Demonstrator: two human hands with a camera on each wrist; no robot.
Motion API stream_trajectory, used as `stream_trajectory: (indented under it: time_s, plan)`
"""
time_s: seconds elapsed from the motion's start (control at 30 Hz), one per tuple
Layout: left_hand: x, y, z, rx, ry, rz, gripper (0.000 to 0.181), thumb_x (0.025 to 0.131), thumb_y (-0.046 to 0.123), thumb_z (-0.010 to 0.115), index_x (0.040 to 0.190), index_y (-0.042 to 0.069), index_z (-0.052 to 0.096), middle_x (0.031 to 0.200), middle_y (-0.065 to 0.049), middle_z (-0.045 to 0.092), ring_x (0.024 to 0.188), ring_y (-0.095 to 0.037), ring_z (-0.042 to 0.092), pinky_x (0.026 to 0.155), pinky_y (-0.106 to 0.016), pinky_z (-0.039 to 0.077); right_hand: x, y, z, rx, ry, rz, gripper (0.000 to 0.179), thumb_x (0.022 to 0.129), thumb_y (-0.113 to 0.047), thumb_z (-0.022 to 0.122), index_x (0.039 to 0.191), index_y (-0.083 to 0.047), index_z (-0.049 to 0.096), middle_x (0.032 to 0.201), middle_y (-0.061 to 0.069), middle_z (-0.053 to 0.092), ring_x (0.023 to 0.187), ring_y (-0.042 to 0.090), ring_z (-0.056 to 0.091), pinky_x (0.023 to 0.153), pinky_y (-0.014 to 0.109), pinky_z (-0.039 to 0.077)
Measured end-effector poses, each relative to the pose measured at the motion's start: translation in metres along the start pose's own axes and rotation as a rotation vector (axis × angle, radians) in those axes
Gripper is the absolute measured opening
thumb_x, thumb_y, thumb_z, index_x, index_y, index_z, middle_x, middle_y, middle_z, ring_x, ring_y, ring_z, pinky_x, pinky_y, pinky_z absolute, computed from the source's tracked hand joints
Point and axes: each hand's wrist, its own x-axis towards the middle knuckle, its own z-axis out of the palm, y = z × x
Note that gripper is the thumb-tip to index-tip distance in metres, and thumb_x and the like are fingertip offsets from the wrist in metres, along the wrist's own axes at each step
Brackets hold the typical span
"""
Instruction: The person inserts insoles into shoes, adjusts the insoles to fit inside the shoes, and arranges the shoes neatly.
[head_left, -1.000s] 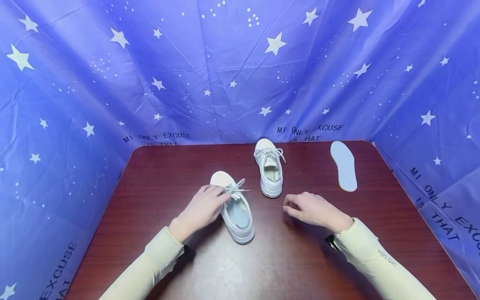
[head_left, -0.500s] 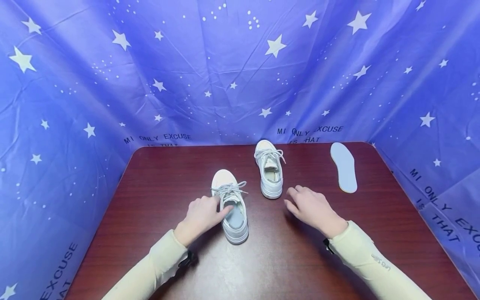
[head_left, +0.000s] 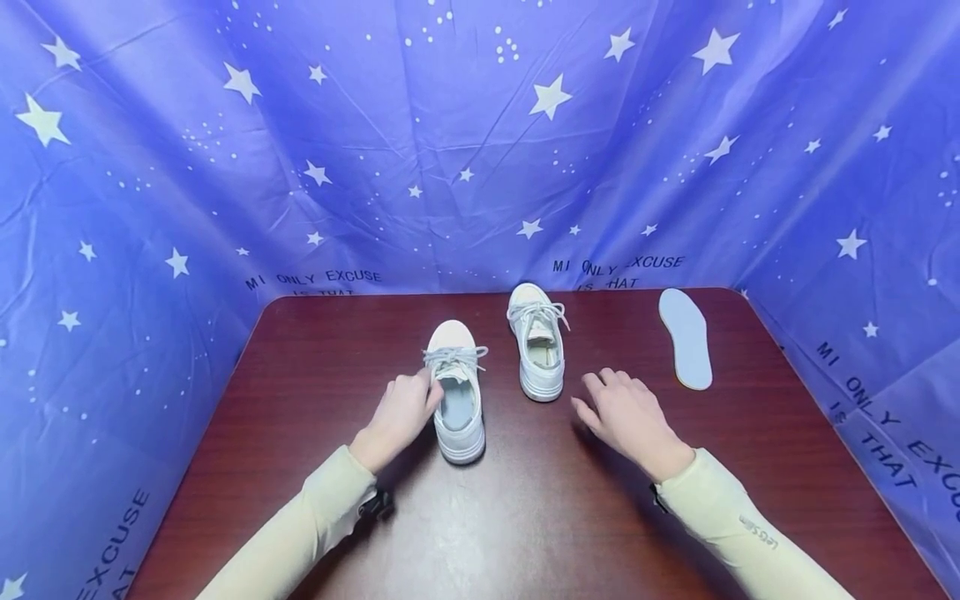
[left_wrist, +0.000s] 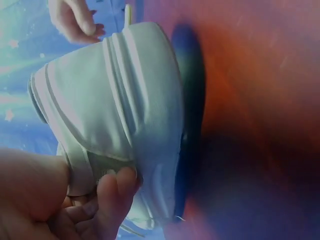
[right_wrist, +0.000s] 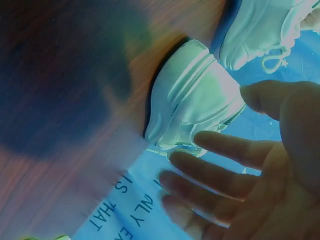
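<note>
A white lace-up sneaker [head_left: 461, 443] stands on the table, toe pointing away, with a pale blue-grey insole [head_left: 458, 406] lying inside it. My left hand [head_left: 399, 412] pinches its left side wall near the opening; in the left wrist view the thumb is at the collar and fingers [left_wrist: 115, 195] lie on the outside. A second white sneaker [head_left: 542, 382] stands farther back to the right, and no matching blue-grey lining shows in it. Right of that sneaker, my right hand [head_left: 626, 417] hovers with spread, relaxed fingers [right_wrist: 225, 147], apart from the shoe.
A loose pale insole [head_left: 687, 342] lies flat at the table's back right. The dark red-brown table [head_left: 525, 517] has rounded back corners. Blue fabric [head_left: 420, 125] printed with stars surrounds the table on the back and both sides.
The left sneaker has turned straighter and slid away from me, with my left hand shifting its hold on its side. My right hand's fingers have spread out from a looser curl.
</note>
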Motion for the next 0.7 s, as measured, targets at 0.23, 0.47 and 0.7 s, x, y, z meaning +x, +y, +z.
stream_trajectory:
  time_s: [0.23,0.47,0.7]
  plan:
    - [0.038,-0.012,0.007,-0.028,-0.029,-0.042,0.023,0.096,0.011,0.056,0.075,0.009,0.049,0.058,-0.008,0.053,0.058,-0.037,0.063,0.057,-0.053,0.053,-0.003,-0.001,0.002,0.001,-0.104,0.099,0.067,0.096,-0.049,0.067,0.139,0.002,0.061,0.139,0.028,0.059,0.136,0.048,0.050,0.102,0.063,0.046]
    - [0.060,-0.018,0.014,-0.043,-0.051,-0.134,0.027,0.101,0.016,0.052,0.075,0.010,0.050,0.062,-0.009,0.057,0.065,-0.041,0.066,0.063,-0.054,0.054,-0.005,0.001,0.005,0.004,-0.141,0.158,0.082,0.095,-0.058,0.065,0.151,-0.002,0.049,0.156,0.033,0.041,0.146,0.052,0.035,0.112,0.067,0.037]
    - [0.074,-0.021,0.017,-0.008,-0.026,-0.127,0.025,0.102,0.017,0.057,0.080,0.006,0.054,0.070,-0.017,0.064,0.073,-0.048,0.069,0.066,-0.057,0.055,-0.009,0.003,0.008,-0.016,-0.153,0.160,0.077,0.093,-0.050,0.071,0.150,-0.002,0.051,0.155,0.033,0.042,0.145,0.051,0.038,0.109,0.065,0.040]
